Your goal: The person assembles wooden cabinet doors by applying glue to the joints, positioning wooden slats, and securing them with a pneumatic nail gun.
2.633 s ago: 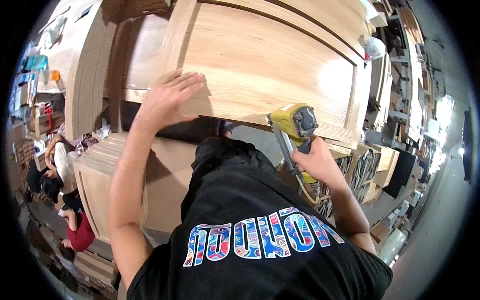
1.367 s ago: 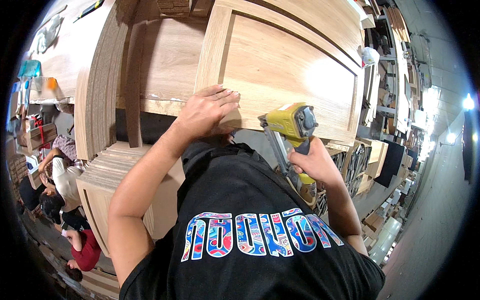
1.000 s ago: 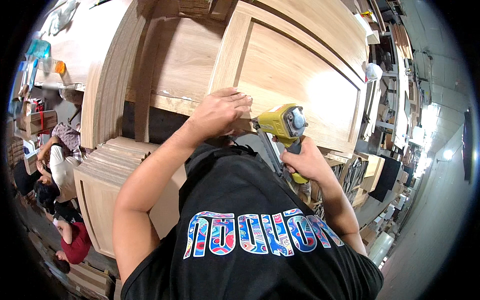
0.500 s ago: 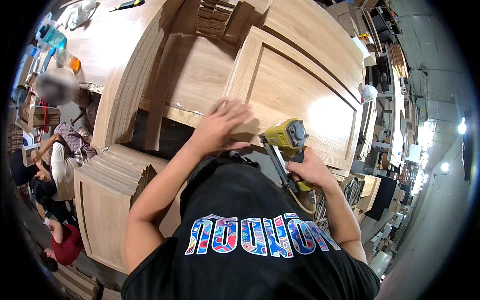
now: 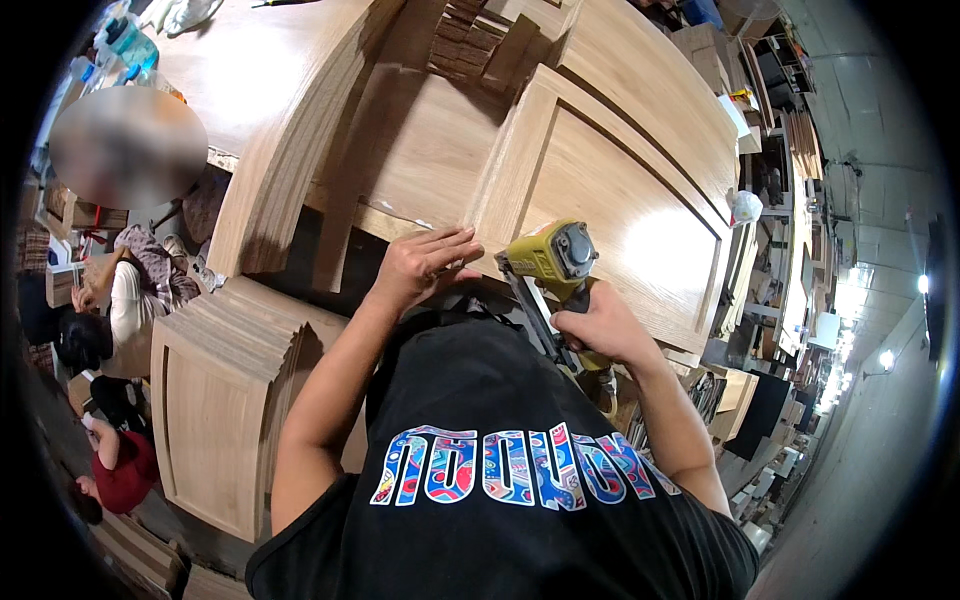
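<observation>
My right hand (image 5: 605,325) is wrapped round the grip of a yellow-green nail gun (image 5: 550,255), whose black magazine points down toward my body. The gun's head is over the near edge of a framed wooden cabinet door (image 5: 620,190) with a recessed centre panel. My left hand (image 5: 425,268) is by the door's near left corner, fingers stretched out and holding nothing visible. Whether its fingertips touch the door edge, I cannot tell. Part of a hose shows below the gun.
Stacked door panels (image 5: 215,400) stand at left, beside my left forearm. Behind them rises another stack of boards (image 5: 290,150). Small wood blocks (image 5: 470,40) are piled at the far side. Bottles (image 5: 130,45) stand at far left, and people (image 5: 130,310) work there.
My left hand has drawn back leftward from the door's corner. The nail gun has shifted a little left and toward the door's near edge. The whole view has turned slightly.
</observation>
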{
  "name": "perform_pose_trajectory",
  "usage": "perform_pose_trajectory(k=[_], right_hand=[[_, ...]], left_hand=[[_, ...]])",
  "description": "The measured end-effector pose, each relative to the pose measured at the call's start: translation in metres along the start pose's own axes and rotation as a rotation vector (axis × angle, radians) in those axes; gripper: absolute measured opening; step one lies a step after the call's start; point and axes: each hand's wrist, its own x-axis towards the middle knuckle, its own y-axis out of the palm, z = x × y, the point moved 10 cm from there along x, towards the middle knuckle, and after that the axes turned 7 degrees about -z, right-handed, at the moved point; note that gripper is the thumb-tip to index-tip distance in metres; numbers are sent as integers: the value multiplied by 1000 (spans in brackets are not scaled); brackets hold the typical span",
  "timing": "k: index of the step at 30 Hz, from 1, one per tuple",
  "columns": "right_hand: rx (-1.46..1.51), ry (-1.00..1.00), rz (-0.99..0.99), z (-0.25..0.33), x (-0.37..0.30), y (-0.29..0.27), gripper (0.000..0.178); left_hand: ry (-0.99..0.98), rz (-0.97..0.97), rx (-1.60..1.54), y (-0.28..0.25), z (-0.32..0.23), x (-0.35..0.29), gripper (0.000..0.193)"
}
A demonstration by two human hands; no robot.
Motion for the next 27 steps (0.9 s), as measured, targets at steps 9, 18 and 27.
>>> perform_pose_trajectory(k=[9,18,27], right_hand=[[25,-25,13,28,0,6,39],[-162,-31,64,33,8,-1,35],[-220,-173,132,51,14,-5,43]], left_hand=[[140,-31,21,-6,-6,6,38],[113,-44,1,-6,-1,5,37],[61,-2,-8,-2,1,5,46]])
